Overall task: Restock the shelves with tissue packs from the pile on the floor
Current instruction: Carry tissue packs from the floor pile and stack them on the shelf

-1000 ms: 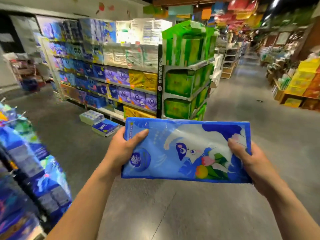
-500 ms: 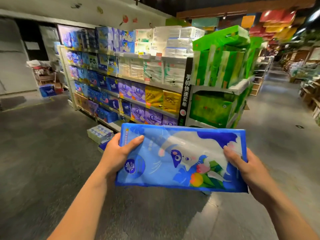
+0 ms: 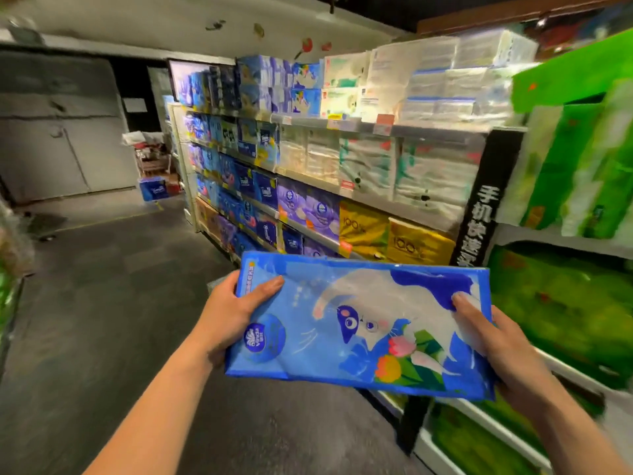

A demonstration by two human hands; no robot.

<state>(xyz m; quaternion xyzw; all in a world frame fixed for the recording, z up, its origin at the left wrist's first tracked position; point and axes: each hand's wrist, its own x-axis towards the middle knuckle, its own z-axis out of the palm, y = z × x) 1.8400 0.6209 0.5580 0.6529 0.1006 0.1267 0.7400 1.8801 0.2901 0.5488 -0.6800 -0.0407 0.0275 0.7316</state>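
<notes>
head cam: blue tissue pack (image 3: 359,323) with a "vinda" logo and a cat, held flat out front. left hand (image 3: 233,313) and right hand (image 3: 496,341) grip its ends, thumbs on top. yellow "100%" packs (image 3: 363,231) fill the shelves (image 3: 342,192) behind.

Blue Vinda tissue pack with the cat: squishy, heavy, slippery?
Probably soft: the blue Vinda tissue pack wrinkles under the thumb of the right hand. Likely light, since the left hand and right hand hold it by its ends. Its glossy wrap may be slippery.
</notes>
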